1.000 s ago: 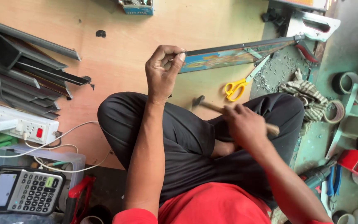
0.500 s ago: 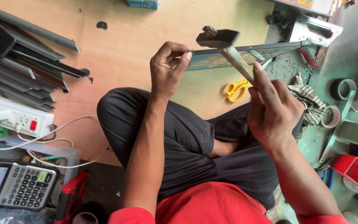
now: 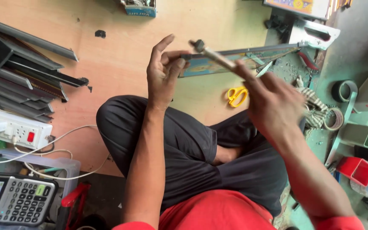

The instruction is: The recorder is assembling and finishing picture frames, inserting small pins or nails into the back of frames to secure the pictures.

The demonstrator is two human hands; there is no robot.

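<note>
Gripping a hammer point(image 3: 213, 55), the right hand point(image 3: 273, 104) nears the half-open left hand point(image 3: 163, 70) below a blue box point(image 3: 140, 8).

There is only one view, and it is coming from a camera on the person's head. It is looking steeply down, close over the crossed legs and the raised left hand point(image 3: 163, 72) and right hand point(image 3: 273, 104). The plywood floor point(image 3: 120, 64) is filling the upper part, a calculator point(image 3: 15, 199) is sitting at the lower left edge.
</note>
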